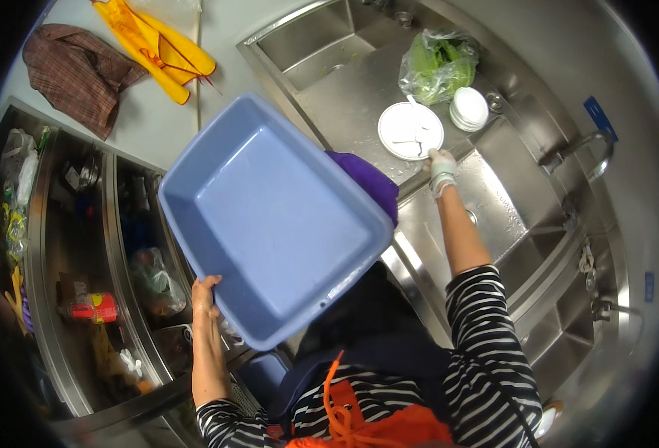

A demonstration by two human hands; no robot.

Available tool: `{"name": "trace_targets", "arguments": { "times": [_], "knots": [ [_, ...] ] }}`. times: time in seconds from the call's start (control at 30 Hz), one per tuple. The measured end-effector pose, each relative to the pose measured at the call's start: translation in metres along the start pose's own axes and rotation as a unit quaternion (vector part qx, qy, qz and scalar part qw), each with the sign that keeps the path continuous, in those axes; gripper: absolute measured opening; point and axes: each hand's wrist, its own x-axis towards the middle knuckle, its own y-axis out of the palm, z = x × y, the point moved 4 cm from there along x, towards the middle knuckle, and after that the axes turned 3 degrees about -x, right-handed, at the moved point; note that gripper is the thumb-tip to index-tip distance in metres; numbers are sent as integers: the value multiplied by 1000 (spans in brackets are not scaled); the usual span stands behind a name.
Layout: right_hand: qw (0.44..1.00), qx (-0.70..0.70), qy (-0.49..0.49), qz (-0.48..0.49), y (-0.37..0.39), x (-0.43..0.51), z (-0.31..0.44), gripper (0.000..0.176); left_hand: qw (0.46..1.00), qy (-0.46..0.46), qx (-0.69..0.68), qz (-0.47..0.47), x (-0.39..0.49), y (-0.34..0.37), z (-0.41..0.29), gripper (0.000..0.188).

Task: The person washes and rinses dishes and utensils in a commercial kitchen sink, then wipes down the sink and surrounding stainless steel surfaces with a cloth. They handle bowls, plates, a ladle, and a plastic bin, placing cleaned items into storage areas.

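My left hand (205,294) grips the rim of a large blue plastic basin (284,218), which is tilted in front of me with nothing inside. My right hand (442,168), in a pale glove or wrap, pinches the rim of a round white plate (391,126) beside the sink bowl. On that plate lie white spoons (410,137) and a small dark piece. A stack of small white dishes (469,107) stands just beyond, next to a clear plastic bag of green leafy vegetables (438,67). Something purple (365,182) is partly hidden behind the basin.
A steel sink bowl (497,207) with a curved tap (601,157) is at right; another sink bowl (329,59) lies at the far end. Steel shelves (116,274) with bags and packets are at left. A checked cloth (77,73) and yellow cloth (161,53) lie beyond.
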Motion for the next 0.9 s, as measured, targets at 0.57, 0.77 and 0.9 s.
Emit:
{"name": "trace_targets", "arguments": {
  "times": [0.57, 0.77, 0.9],
  "knots": [
    [989, -8, 135, 60, 14, 34, 2, 31, 992, -5, 32, 120, 187, 80, -111, 38],
    [997, 16, 70, 23, 2, 21, -17, 28, 983, -3, 38, 178, 235, 118, -131, 34],
    [990, 114, 81, 17, 0, -6, -22, 32, 979, -2, 57, 193, 254, 135, -142, 37]
  ]
}}
